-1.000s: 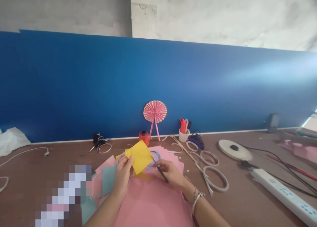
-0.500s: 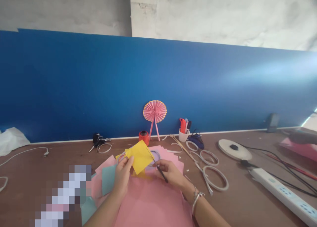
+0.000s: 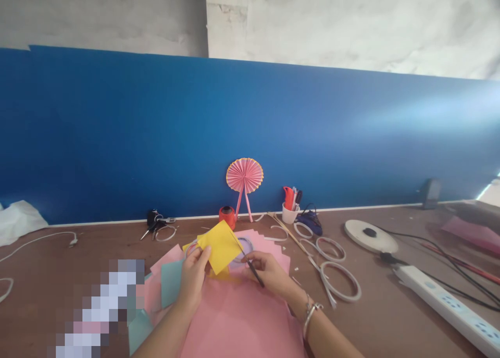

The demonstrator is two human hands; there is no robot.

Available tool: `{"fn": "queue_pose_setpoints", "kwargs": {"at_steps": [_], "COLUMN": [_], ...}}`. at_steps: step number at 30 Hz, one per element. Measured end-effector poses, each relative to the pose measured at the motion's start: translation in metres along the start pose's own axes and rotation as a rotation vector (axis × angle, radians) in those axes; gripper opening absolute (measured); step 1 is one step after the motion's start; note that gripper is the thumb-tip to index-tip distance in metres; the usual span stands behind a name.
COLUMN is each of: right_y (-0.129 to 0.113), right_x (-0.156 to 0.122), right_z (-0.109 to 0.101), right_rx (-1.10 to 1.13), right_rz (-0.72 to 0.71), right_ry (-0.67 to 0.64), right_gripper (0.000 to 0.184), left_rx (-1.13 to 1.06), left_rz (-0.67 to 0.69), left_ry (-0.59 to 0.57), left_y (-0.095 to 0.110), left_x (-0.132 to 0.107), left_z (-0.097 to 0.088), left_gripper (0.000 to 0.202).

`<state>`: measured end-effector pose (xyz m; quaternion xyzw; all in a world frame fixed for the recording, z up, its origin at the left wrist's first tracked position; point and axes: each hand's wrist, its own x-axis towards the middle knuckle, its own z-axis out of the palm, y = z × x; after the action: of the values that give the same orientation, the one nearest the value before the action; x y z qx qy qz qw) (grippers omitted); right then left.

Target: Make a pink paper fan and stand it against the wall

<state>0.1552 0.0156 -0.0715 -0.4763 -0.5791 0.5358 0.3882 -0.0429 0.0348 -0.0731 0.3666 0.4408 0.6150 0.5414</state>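
Folded yellow paper square (image 3: 221, 246), lower centre above pink paper sheets (image 3: 238, 321), pinched at its left corner by the left hand (image 3: 193, 274); right hand (image 3: 269, 274) fingers closed round a slim dark tool (image 3: 252, 267) touching its right edge; the one-corner hold may let it twist or tear; small white cup (image 3: 289, 214), right of centre, holds red and dark pens (image 3: 291, 197).

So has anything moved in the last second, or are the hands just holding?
At the far right edge a dark shape that hung over the pink sheet is gone, and the sheet looks slightly shifted. The left hand still pinches the yellow paper and the right hand still holds the thin dark tool at its edge; neither has moved.
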Motion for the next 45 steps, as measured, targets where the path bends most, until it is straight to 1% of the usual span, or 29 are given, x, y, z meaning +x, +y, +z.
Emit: {"fn": "queue_pose_setpoints", "kwargs": {"at_steps": [5,11,22,29,33,39,45], "right_y": [0.0,0.0,-0.002,-0.005,-0.002,0.003,0.003], "right_x": [0.0,0.0,-0.001,-0.002,-0.001,0.001,0.001], "right_z": [0.0,-0.001,0.0,0.001,0.001,0.001,0.002], "right_rx": [-0.012,-0.027,-0.063,-0.043,-0.016,0.045,0.106], "right_rz": [-0.002,-0.003,0.032,0.019,-0.003,-0.042,-0.019], "right_ry": [0.012,0.019,0.043,0.008,-0.004,-0.014,-0.007], "right_gripper": [0.037,0.034,0.031,0.03,0.033,0.036,0.038], "left_rx": [-0.026,-0.02,-0.061,0.005,0.031,0.047,0.028], "left_rz": [-0.002,-0.017,-0.029,0.03,0.03,-0.029,-0.072], "left_ry": [-0.014,0.004,-0.012,0.0,-0.029,-0.077,-0.123], "left_y": [0.002,0.004,-0.001,-0.006,-0.005,-0.003,-0.001], "left_x": [-0.001,-0.002,0.001,0.005,0.004,0.0,-0.004], "left_z": [0.0,0.001,-0.002,-0.004,-0.004,-0.001,0.002], "left_gripper": [0.046,0.049,0.045,0.044,0.042,0.042,0.04]}}
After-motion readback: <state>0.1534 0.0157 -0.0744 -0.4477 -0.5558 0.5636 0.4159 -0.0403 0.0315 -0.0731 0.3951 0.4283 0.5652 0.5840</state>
